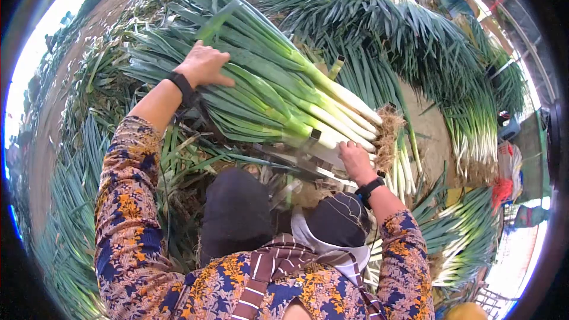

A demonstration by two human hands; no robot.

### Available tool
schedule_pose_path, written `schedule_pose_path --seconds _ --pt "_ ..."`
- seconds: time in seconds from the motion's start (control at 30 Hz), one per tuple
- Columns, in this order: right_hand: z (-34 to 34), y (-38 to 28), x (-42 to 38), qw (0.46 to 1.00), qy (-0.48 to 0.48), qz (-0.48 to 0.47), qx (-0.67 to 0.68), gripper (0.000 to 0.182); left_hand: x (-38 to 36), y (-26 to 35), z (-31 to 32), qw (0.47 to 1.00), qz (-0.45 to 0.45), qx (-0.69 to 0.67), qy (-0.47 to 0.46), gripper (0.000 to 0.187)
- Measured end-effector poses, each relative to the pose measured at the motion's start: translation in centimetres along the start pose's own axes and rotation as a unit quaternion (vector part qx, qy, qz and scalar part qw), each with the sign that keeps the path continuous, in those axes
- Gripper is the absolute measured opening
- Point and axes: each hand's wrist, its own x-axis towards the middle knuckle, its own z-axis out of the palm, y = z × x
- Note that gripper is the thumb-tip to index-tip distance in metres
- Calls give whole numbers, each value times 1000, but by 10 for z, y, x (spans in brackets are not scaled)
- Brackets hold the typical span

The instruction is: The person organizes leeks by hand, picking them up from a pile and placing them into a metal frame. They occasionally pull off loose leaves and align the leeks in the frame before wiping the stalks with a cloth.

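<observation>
A thick bundle of leeks (284, 83) lies slantwise in front of me, green leaves to the upper left and white shanks to the lower right. Over the leaves is my left hand (204, 66), its thumb and fingers spread apart. Down at the white end, my right hand (355, 161) has its fingers curled against the lowest shanks, close to the shaggy brown roots (389, 133). The bundle rests across a stand with short upright posts (336, 67), one also showing beside the near shanks. The stand's lower parts are partly hidden.
Large heaps of leeks (379, 24) lie behind the bundle and at the right. More leeks (456, 237) are beside my right arm. Loose leaves (101, 77) cover the ground at the left. My dark-covered knees (237, 213) are just below the stand.
</observation>
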Motion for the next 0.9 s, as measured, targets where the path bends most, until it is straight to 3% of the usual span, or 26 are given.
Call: schedule_pose_path --seconds 0.13,0.2,0.27,0.33,0.37,0.4,0.47,0.57,0.67,0.77,0.83,0.9 --pt "5 0 4 1000 -6 6 5 28 -11 -24 8 998 -58 -28 12 68" --pt "4 3 -1 1000 -9 6 9 28 -8 -36 19 994 -77 -70 25 80" --pt "-9 -3 0 1000 -20 6 13 27 -4 -38 6 980 -120 -130 -87 91" --pt "-6 -5 -2 1000 -4 13 24 26 0 -75 26 963 -107 -241 -57 101" --pt "-3 -4 -1 999 7 13 28 25 3 -84 30 927 -160 -334 -57 95" --pt "-2 -4 -1 999 18 14 33 25 12 -90 29 918 -199 -341 -34 83" --pt "-3 -3 0 999 17 13 34 24 24 -93 35 942 -241 -231 31 68" --pt "-7 -5 -3 999 14 19 29 27 50 -88 40 961 -260 -95 24 57" --pt "-9 -5 -2 1000 -1 21 21 30 50 -120 66 954 -284 -94 19 49" --pt "-8 -5 -3 999 0 23 36 31 48 -182 106 918 -375 -131 17 51" --pt "-7 -4 -4 999 6 21 40 29 45 -172 88 881 -422 -214 -1 54" --pt "-7 -4 -3 999 12 18 42 27 52 -154 77 909 -392 -134 56 51"
